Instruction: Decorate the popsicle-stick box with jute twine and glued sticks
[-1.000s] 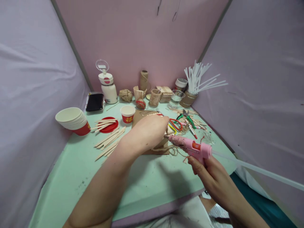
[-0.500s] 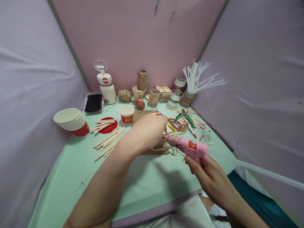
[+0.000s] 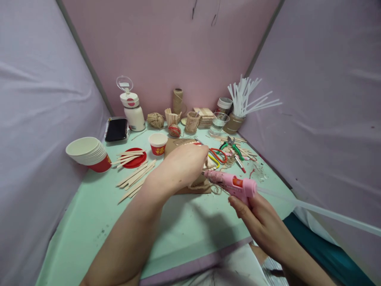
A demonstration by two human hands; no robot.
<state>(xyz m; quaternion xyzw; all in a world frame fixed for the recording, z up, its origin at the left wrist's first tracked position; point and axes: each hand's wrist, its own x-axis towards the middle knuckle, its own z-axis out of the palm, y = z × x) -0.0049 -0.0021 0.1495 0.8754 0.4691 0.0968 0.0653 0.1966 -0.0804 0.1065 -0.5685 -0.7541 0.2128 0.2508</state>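
Note:
My right hand [image 3: 254,212] is wrapped around the handle of a pink hot glue gun [image 3: 229,183]. A long clear glue stick [image 3: 330,215] trails out of its back end. The gun's nozzle points left, close beside my left hand [image 3: 190,161]. That hand is bent over a tan piece [image 3: 199,183] with twine at its base, on a cardboard sheet [image 3: 170,150]; its fingers curl away from me and are mostly hidden, along with what they grip. Loose twine [image 3: 216,190] lies below the gun's nozzle. Past the left hand, orange-handled scissors [image 3: 219,155] and a yellow handle [image 3: 214,161] show.
Craft sticks [image 3: 137,174] and a red lid [image 3: 135,161] lie left, near stacked paper cups [image 3: 89,153] and a single paper cup [image 3: 158,145]. Green pliers [image 3: 236,151] lie right. Behind stand a white bottle [image 3: 133,115], a water cup [image 3: 218,125] and a glue-stick holder [image 3: 234,124].
The whole view has shifted very slightly. Both hands and the glue gun keep nearly the same places, with the nozzle still beside the left hand.

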